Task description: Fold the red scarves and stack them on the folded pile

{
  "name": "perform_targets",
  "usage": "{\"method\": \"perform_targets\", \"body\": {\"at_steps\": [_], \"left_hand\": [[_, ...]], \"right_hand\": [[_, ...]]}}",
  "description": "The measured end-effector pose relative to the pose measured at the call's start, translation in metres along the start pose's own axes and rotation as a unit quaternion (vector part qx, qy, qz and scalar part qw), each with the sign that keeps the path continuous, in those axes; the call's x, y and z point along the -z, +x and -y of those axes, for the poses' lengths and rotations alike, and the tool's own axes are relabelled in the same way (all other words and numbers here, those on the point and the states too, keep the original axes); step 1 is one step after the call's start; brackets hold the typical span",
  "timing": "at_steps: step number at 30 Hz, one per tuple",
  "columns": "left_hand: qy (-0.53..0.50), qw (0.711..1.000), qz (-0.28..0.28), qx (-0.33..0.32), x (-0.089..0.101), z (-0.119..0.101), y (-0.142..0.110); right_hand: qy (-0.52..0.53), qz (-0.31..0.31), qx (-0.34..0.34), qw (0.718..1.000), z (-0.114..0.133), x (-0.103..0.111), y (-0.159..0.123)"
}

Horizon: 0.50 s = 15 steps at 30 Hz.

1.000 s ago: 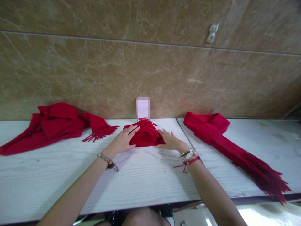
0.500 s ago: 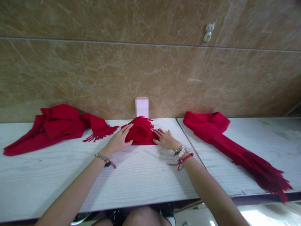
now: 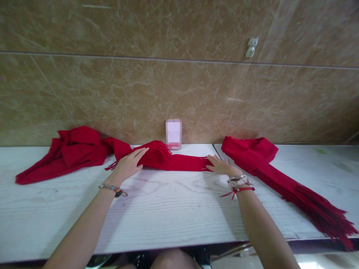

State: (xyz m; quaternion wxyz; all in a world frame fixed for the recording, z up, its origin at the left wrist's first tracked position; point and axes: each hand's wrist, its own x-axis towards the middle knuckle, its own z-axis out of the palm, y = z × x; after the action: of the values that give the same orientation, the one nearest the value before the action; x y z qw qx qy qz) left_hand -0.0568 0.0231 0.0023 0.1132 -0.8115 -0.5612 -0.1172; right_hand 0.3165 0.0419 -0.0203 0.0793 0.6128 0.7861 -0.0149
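Observation:
A red fringed scarf (image 3: 185,163) lies across the middle of the white table. Its left part is bunched into a rounded heap, while the right part stretches out as a flat strip. Against the left side of the heap rests my left hand (image 3: 128,164), fingers extended and thumb apart. At the strip's right end my right hand (image 3: 221,166) lies with its fingers spread over the cloth. Both hands touch the scarf without gripping it.
A crumpled red scarf (image 3: 75,149) lies to the left, close to my left hand. Another red scarf (image 3: 280,183) runs diagonally on the right, its fringe over the front edge. A blurred phone-like rectangle (image 3: 174,132) leans against the brown tiled wall (image 3: 140,97).
My hands have moved apart, the left one leftward and the right one rightward. The middle scarf went from a compact heap to a heap with a flat strip stretching right.

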Motion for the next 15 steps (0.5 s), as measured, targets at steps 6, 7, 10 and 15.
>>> {"method": "perform_targets", "body": {"at_steps": [6, 7, 10, 15], "left_hand": [[0.077, 0.996, 0.034, 0.035, 0.005, -0.002, -0.002], [0.079, 0.996, 0.023, 0.035, 0.004, -0.004, -0.001], [0.076, 0.997, -0.007, 0.032, -0.003, -0.009, 0.000], [0.041, 0.999, 0.001, 0.015, -0.010, -0.002, 0.000]], "right_hand": [[0.045, -0.164, 0.105, 0.980, 0.047, 0.003, 0.008], [0.047, -0.165, 0.130, 0.977, 0.056, 0.001, 0.010], [0.033, -0.131, 0.156, 0.979, 0.071, -0.008, 0.015], [-0.018, -0.086, 0.150, 0.985, 0.067, -0.007, 0.013]]}}
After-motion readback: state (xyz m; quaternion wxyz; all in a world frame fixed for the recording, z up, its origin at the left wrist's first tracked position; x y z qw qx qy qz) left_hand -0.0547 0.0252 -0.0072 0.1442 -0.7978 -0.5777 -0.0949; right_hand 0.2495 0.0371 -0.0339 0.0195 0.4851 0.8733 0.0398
